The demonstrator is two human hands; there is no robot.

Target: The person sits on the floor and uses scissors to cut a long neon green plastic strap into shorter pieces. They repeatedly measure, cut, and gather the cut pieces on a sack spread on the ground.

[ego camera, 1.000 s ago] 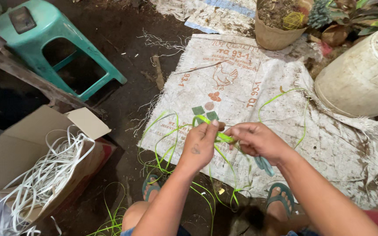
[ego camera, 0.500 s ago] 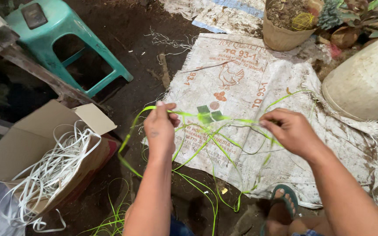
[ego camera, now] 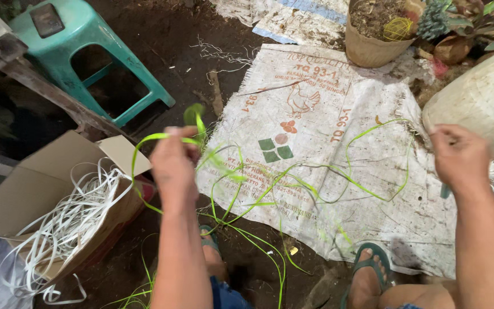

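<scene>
Your left hand (ego camera: 172,163) and right hand (ego camera: 458,157) have swung wide apart since a moment ago, both closed on thin green plastic strips (ego camera: 293,183), which now stretch across the white woven sack (ego camera: 315,103), separating them.

Bare forearms, no sleeves; teal flip-flops (ego camera: 373,257) on both feet, blue shorts (ego camera: 224,294)
</scene>
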